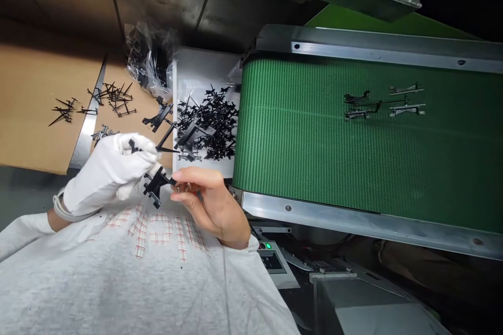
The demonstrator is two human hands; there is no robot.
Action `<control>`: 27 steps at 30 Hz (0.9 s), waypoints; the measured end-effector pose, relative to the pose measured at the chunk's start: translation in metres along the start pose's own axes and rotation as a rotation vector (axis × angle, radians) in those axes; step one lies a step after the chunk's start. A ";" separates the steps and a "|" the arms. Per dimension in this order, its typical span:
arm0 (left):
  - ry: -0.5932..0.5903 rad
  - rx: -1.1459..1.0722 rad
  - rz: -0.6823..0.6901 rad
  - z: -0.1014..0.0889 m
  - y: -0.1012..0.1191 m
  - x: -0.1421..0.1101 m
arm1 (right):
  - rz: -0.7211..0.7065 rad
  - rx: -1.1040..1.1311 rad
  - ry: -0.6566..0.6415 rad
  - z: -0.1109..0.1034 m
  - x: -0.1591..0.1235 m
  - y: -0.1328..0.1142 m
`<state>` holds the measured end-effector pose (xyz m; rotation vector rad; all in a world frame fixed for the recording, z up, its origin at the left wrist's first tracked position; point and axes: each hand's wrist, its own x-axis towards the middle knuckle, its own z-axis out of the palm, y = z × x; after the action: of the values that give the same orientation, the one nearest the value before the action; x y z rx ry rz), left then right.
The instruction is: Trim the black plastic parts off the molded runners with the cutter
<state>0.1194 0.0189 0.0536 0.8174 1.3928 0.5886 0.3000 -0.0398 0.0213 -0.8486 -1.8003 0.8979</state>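
Observation:
My left hand (116, 170), in a white glove, is closed around the middle of a black plastic moulding (167, 136), a thin sprue with several brackets on it. Two brackets stick out above the glove, and a lower black plastic bracket (157, 187) hangs beside its fingertips. The fingers hide part of the sprue. Bare, my right hand (210, 204) pinches the outer end of that lower bracket between thumb and forefinger. Something small and shiny shows between these fingers, too unclear to name.
Behind my hands a white tray (206, 63) holds a heap of black mouldings. Cardboard (31, 136) with loose sprues lies left, near a clear plastic bag (151, 57). Several brackets (406, 110) rest on the green conveyor belt (294, 131), right, with metal side rails (314, 212).

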 end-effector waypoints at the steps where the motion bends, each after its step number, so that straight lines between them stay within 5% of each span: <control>1: 0.005 -0.006 -0.007 0.001 0.001 0.000 | 0.000 0.003 -0.002 0.000 0.000 0.000; 13: -0.036 -0.086 0.096 -0.005 -0.010 0.003 | 0.103 0.018 0.056 -0.003 -0.003 0.011; 19: -0.049 -0.372 0.114 0.006 0.001 0.005 | 0.101 0.025 -0.053 -0.001 -0.007 0.003; 27: -0.076 -0.458 0.075 0.012 0.010 0.001 | 0.108 -0.018 -0.130 0.005 -0.005 -0.001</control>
<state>0.1322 0.0239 0.0606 0.5168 1.1009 0.8860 0.2970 -0.0453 0.0193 -0.9246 -1.8915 1.0279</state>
